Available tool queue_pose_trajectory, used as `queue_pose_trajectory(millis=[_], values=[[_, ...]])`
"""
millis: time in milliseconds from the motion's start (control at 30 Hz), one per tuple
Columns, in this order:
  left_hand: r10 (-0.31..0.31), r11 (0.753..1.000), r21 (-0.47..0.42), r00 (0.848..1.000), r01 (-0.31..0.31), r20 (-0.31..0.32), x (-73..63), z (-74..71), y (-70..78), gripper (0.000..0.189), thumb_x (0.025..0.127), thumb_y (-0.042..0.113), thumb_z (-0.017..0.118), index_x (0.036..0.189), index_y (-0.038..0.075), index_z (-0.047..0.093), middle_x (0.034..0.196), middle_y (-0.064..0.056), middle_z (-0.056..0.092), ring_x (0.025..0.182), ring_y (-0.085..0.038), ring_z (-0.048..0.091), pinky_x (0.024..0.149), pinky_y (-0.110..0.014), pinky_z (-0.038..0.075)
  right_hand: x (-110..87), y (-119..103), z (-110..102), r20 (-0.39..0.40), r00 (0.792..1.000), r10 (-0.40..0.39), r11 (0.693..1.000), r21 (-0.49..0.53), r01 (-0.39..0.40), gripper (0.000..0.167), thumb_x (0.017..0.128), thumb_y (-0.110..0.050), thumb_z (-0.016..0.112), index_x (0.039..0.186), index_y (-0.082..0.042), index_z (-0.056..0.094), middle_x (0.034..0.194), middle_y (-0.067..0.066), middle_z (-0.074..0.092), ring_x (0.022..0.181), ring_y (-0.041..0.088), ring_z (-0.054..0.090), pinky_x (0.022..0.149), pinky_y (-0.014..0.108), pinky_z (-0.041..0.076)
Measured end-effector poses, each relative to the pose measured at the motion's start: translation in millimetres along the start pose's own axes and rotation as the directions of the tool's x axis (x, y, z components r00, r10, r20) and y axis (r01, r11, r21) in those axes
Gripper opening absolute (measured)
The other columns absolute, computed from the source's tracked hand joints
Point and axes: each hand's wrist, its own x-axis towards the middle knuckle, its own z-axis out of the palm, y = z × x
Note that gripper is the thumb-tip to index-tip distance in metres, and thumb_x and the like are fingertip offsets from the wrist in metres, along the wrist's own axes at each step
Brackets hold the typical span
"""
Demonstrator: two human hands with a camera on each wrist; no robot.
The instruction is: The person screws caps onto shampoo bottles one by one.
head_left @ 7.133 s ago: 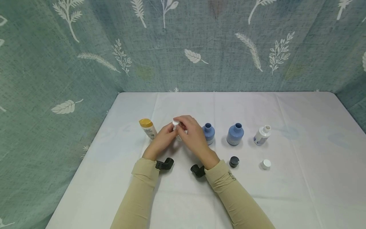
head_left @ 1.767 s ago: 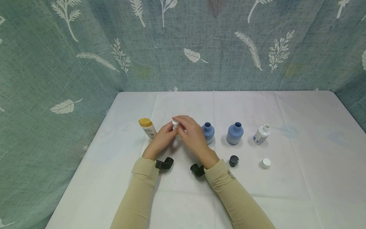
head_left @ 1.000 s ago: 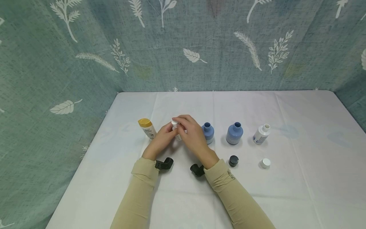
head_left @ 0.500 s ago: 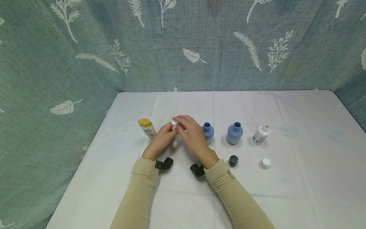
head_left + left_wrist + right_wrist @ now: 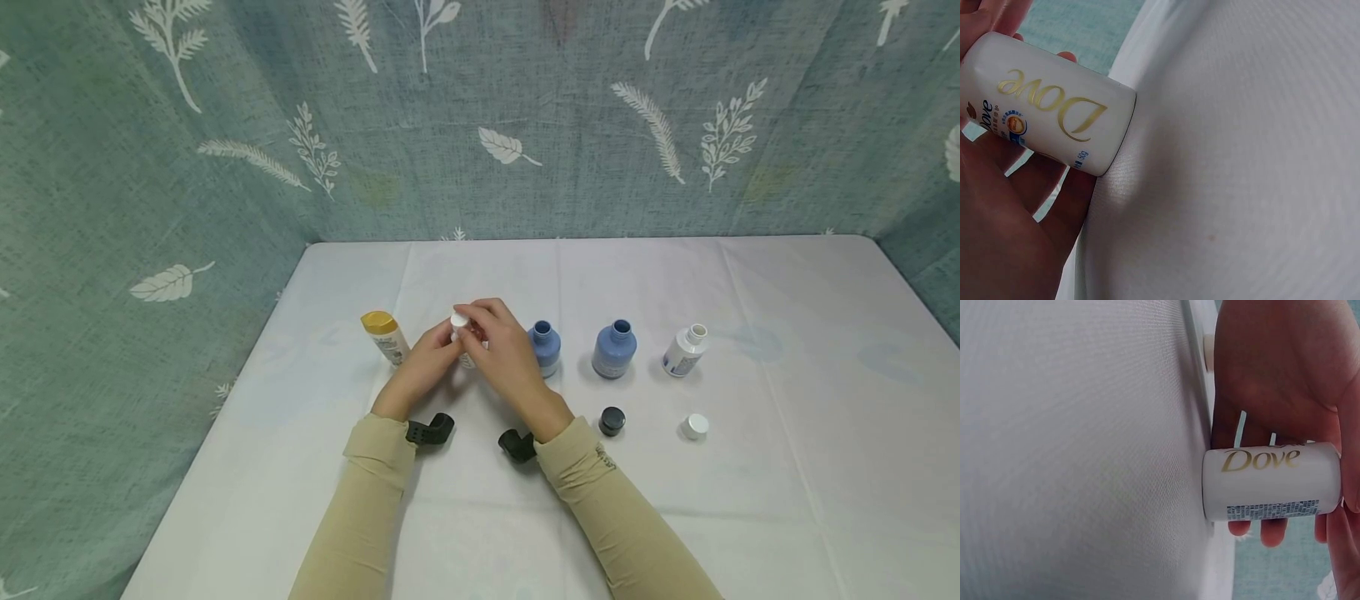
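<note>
A small white Dove bottle (image 5: 1047, 103) stands on the white table between my two hands, its base close on the cloth. My left hand (image 5: 424, 367) holds the bottle's body, fingers curved round its side. At the top, my right hand (image 5: 512, 358) pinches the white cap (image 5: 459, 320) between thumb and fingers. Most of the bottle is hidden behind the hands in the head view. The right wrist view shows its gold lettering and a blurred block of small print on the bottle (image 5: 1260, 487).
Left of the hands leans a white bottle with a yellow cap (image 5: 386, 340). To the right stand a blue bottle (image 5: 546, 354), another blue bottle (image 5: 613, 354) and a white bottle (image 5: 683, 354), all uncapped. A black cap (image 5: 612, 421) and a white cap (image 5: 695, 427) lie nearer.
The right fingers have shifted slightly on the white cap, with the knuckles a little higher than half a second ago. The left hand keeps its hold, and the other bottles stay put.
</note>
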Motion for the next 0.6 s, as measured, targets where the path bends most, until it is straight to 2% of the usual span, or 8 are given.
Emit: queue_pose_trajectory(millis=[333, 467, 600], values=[[-0.004, 1.0, 0.0, 1.0, 0.004, -0.001, 0.3, -0.1, 0.5, 0.034, 0.092, 0.02, 0.048, 0.123, 0.007, 0.05, 0.128, -0.008, 0.049, 0.122, -0.018, 0.037, 0.101, -0.038, 0.025, 0.3, -0.2, -0.1, 0.007, 1.0, 0.009, 1.0, 0.009, -0.009, 0.028, 0.084, -0.012, 0.059, 0.111, -0.011, 0.062, 0.108, 0.001, 0.053, 0.086, 0.006, 0.051, 0.074, 0.018, 0.043], [0.012, 1.0, 0.004, 1.0, -0.012, 0.002, 0.7, 0.0, -1.4, 0.035, 0.092, 0.02, 0.047, 0.124, 0.005, 0.049, 0.128, -0.01, 0.048, 0.122, -0.021, 0.037, 0.101, -0.041, 0.025, 0.4, -0.1, -0.2, 0.019, 1.0, 0.009, 1.0, 0.02, -0.009, 0.028, 0.085, -0.011, 0.057, 0.113, -0.011, 0.061, 0.11, -0.001, 0.054, 0.088, 0.006, 0.052, 0.074, 0.018, 0.043], [0.028, 0.999, -0.027, 1.0, -0.028, 0.004, 7.9, -0.4, -17.0, 0.035, 0.092, 0.021, 0.047, 0.124, 0.006, 0.05, 0.126, -0.009, 0.05, 0.121, -0.02, 0.038, 0.101, -0.041, 0.026, 0.2, 0.5, -0.4, 0.039, 0.999, -0.001, 1.0, 0.004, 0.001, 0.029, 0.085, -0.012, 0.056, 0.114, -0.013, 0.06, 0.113, -0.003, 0.055, 0.09, 0.006, 0.051, 0.075, 0.019, 0.042]])
